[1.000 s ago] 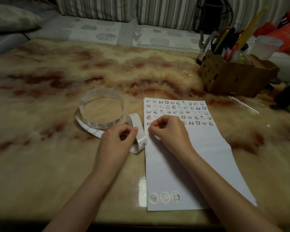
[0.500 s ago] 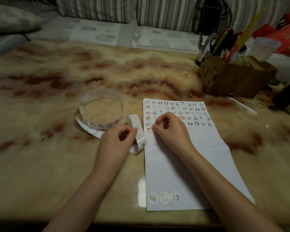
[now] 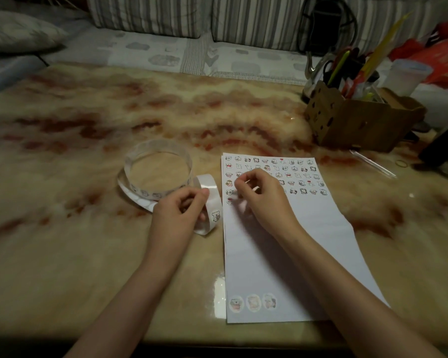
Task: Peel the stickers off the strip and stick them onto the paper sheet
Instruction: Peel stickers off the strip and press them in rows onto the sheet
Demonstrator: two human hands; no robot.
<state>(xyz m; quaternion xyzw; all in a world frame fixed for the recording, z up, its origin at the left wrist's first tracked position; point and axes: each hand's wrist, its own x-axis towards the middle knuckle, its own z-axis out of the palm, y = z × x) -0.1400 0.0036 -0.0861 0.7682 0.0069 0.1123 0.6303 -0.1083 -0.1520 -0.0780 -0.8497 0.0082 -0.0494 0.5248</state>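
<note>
**Marbled table, what I see on it**

On my feed the glossy tan-and-red table [image 3: 88, 254] carries a coiled sticker strip [image 3: 158, 148] left of centre, a white paper sheet [image 3: 256, 267] just beside it, and a cardboard box [image 3: 360, 125], clear pen [image 3: 373, 164] and rubber band [image 3: 402, 163] far right.

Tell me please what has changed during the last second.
The right hand slid slightly up the paper sheet, uncovering a small sticker at its left edge. The left hand still pinches the sticker strip; the sheet did not move.
</note>
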